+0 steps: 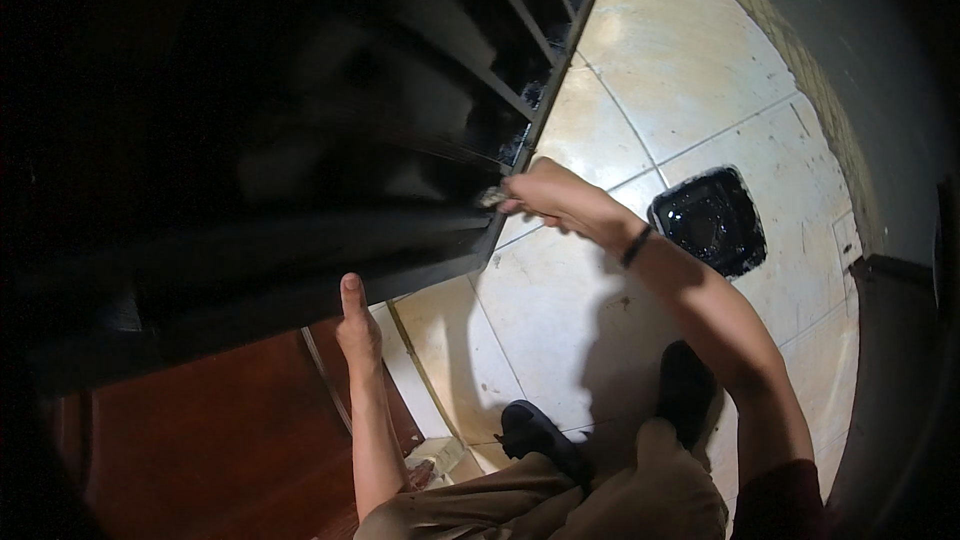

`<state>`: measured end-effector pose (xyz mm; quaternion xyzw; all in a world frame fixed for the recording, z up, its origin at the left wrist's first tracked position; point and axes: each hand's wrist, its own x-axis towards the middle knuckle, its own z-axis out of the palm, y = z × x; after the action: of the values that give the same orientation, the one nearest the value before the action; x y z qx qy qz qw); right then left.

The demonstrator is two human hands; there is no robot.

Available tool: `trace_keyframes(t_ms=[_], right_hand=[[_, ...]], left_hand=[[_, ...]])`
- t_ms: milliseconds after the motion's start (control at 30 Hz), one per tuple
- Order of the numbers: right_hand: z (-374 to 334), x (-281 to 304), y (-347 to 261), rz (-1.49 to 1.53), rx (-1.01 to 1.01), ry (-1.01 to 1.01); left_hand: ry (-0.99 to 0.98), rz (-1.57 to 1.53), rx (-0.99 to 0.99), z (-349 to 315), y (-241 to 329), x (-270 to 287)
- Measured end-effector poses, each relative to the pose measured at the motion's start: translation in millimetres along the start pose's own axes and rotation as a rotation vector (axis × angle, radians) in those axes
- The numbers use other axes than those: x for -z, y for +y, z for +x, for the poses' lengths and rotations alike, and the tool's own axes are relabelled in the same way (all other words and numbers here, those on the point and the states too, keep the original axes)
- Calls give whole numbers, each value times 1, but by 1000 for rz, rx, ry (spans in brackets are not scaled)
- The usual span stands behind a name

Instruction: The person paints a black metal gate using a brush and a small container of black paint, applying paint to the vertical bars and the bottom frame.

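A large, glossy black metal door (300, 170) with raised ribs fills the upper left. My right hand (545, 192) is closed around a small paintbrush (492, 197), whose pale part shows against the door close to its right edge. Most of the brush is hidden by the fingers and the dark surface. At the door's lower edge, my left hand (360, 328) grips with the thumb up on the near side; its other fingers are out of sight. To the right of my right forearm, a square black tray (740, 185) holds shiny black liquid that looks like paint.
Pale floor tiles (560, 310) with small dark specks lie beneath me. A reddish-brown wooden panel (220, 420) is at the lower left. My feet in dark shoes (535, 435) stand below the tray. A grey wall (860, 70) curves along the right.
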<state>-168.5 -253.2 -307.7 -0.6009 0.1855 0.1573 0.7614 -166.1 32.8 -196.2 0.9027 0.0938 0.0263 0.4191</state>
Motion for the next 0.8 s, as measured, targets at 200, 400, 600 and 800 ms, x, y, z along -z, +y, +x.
trace_keyframes(t_ms=[200,400,600,800], right_hand=[[4,19,-15,232,-198,-124],[-3,4,-12,254,-180,-140],[-22,14,13,-260,136,185],[-24,-33,22,-607,200,379]], left_hand=[[-66,10,-13,-2,9,-1],[-50,-17,-18,0,4,-2],[-76,-12,-5,23,-30,5],[-87,42,135,22,-33,9]])
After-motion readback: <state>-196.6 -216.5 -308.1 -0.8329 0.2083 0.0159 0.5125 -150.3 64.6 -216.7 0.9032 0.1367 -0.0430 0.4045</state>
